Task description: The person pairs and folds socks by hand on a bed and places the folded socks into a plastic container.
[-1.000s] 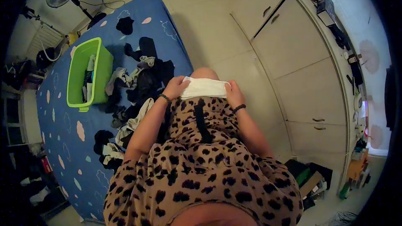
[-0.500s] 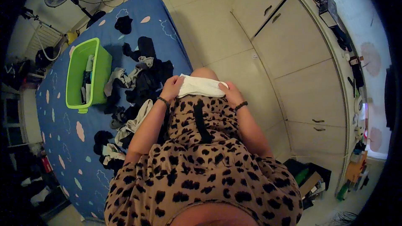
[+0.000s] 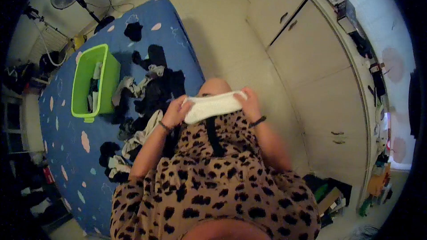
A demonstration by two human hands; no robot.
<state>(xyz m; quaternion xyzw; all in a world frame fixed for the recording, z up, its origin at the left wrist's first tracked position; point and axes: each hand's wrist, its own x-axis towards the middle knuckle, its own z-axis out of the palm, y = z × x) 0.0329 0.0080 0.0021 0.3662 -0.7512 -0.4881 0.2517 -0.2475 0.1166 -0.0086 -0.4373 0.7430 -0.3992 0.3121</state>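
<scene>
While hands (image 3: 176, 112) hold white cloth (image 3: 213, 106), tub (image 3: 109, 84), fabric (image 3: 94, 90) inside

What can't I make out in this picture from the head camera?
All in the head view:
- Bottom of the green basket: partly hidden by the near wall and the items inside.
- Undersides of the dark pile: hidden by the clothing on top.
- Fingertips of both hands: too small and blurred.
- Dark items at the far left: too dim and small to name.

Dim room, dark corners, curved edges, soft blur.
</scene>
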